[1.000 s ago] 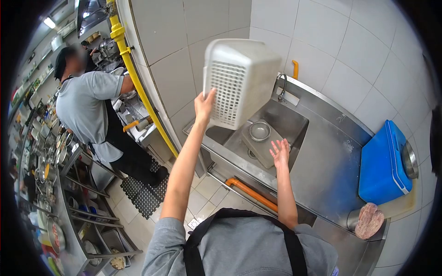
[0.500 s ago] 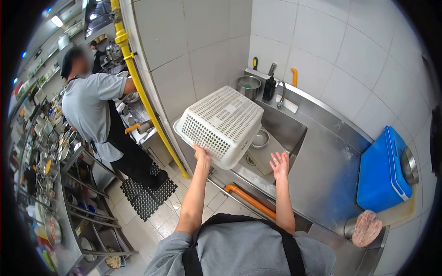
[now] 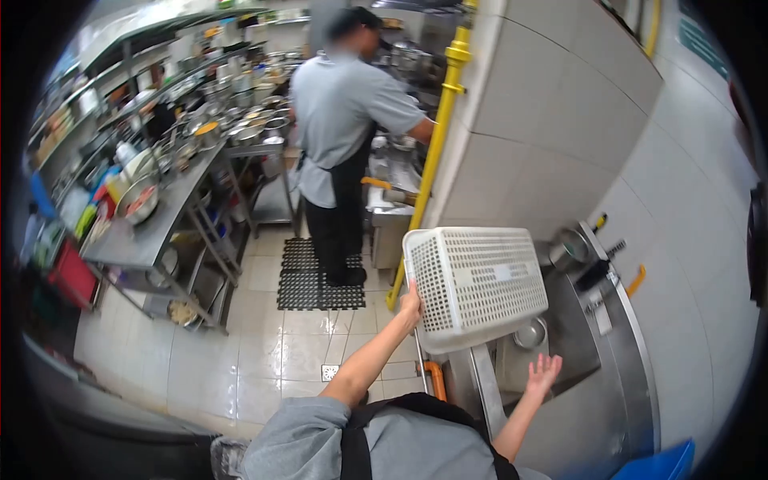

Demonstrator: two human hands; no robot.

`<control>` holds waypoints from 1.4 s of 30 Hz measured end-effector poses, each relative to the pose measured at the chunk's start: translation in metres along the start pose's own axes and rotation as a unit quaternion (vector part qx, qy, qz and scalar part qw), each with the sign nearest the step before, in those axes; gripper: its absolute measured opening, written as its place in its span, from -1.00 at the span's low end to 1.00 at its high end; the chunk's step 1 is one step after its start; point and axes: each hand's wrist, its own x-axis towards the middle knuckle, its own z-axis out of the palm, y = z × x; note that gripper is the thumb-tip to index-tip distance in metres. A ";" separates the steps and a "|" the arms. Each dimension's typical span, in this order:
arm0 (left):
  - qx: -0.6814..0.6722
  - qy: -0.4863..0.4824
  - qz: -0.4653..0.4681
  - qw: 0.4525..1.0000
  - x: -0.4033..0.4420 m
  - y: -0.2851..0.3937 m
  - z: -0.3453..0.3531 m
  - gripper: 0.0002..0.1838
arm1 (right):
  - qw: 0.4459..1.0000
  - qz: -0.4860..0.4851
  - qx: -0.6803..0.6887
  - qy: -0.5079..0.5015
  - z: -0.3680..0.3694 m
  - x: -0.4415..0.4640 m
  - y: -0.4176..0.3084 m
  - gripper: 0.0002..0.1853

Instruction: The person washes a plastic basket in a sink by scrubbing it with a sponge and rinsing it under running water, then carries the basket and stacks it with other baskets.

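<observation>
A white perforated plastic basket is held tilted in the air at the left end of the sink, its bottom turned up toward me. My left hand grips the basket's near left rim. Below and right of it, my right hand is open over the sink, palm up with fingers spread, apart from the basket. Partly behind the basket, a small metal bowl lies in the sink.
A co-worker in a black apron stands ahead on a black rubber mat. A yellow pipe rises beside the basket. Left is a steel table; a blue cooler shows at lower right. The floor tiles look wet.
My view has swung left toward the kitchen aisle. The basket stays in my left hand and has turned slightly. My right hand remains open; the cooler has mostly left view.
</observation>
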 end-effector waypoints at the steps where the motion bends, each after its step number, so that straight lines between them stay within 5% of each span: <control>1: 0.012 -0.037 0.001 0.999 -0.019 0.022 -0.011 -0.40 | 0.999 -0.004 0.009 -0.031 0.004 0.007 -0.013 -0.33; 5: 0.118 -0.048 0.076 0.989 -0.032 0.103 -0.082 -0.20 | 0.966 -0.037 0.140 -0.213 0.064 -0.007 -0.079 -0.34; 8: 0.153 -0.003 0.151 0.977 -0.109 0.186 -0.138 -0.25 | 0.936 -0.073 0.193 -0.284 0.086 0.010 -0.068 -0.34; 10: 0.090 0.021 0.248 0.964 -0.137 0.214 -0.182 -0.43 | 0.975 -0.090 -0.095 -0.179 0.094 0.035 -0.037 -0.37; 11: 0.116 0.042 0.276 0.953 -0.162 0.230 -0.202 -0.44 | 0.919 -0.106 -0.356 -0.134 0.099 0.042 -0.017 -0.38; 12: 0.166 0.067 0.310 0.934 -0.193 0.243 -0.218 -0.47 | 0.763 -0.138 -0.625 -0.091 0.104 0.047 0.006 -0.39; 13: 0.193 0.098 0.336 0.917 -0.214 0.252 -0.239 -0.47 | 0.630 -0.150 -0.758 -0.075 0.119 0.035 0.024 -0.40; 14: 0.235 0.128 0.353 0.896 -0.231 0.258 -0.262 -0.46 | 0.586 -0.164 -0.789 -0.086 0.143 0.017 0.043 -0.41; 18: 0.386 0.288 0.348 0.804 -0.275 0.248 -0.324 -0.49 | 0.720 -0.354 -0.529 -0.276 0.243 -0.022 0.168 -0.48; 20: 0.463 0.376 0.300 0.744 -0.281 0.232 -0.344 -0.55 | 0.662 -0.423 -0.505 -0.359 0.321 -0.096 0.193 -0.56; 22: 0.515 0.435 0.268 0.688 -0.272 0.225 -0.363 -0.59 | 0.623 -0.334 -0.506 -0.495 0.383 -0.171 0.204 -0.59; 26: 0.562 0.522 0.252 0.590 -0.259 0.209 -0.409 -0.63 | 0.402 -0.142 -0.478 -0.768 0.446 -0.248 0.271 -0.43; 28: 0.558 0.521 0.198 0.615 -0.251 0.205 -0.443 -0.61 | 0.399 -0.056 -0.432 -0.807 0.458 -0.281 0.299 -0.50; 32: 0.512 0.539 0.122 0.658 -0.231 0.185 -0.518 -0.60 | 0.488 0.134 -0.387 -0.771 0.404 -0.264 0.434 -0.60; 34: 0.491 0.557 0.091 0.663 -0.220 0.173 -0.550 -0.59 | 0.412 0.167 -0.541 -0.714 0.337 -0.208 0.506 -0.64; 35: 0.481 0.568 0.078 0.664 -0.220 0.165 -0.563 -0.59 | 0.419 0.200 -0.599 -0.653 0.294 -0.179 0.528 -0.69; 36: 0.454 0.589 0.065 0.666 -0.220 0.155 -0.571 -0.59 | 0.217 0.108 -0.664 -0.708 0.265 -0.146 0.543 -0.71; 37: 0.425 0.610 0.055 0.666 -0.218 0.149 -0.579 -0.58 | 0.166 0.119 -0.691 -0.693 0.245 -0.134 0.537 -0.70; 42: 0.304 0.681 -0.018 0.666 -0.217 0.145 -0.634 -0.57 | 0.182 0.231 -0.745 -0.599 0.276 -0.168 0.513 -0.67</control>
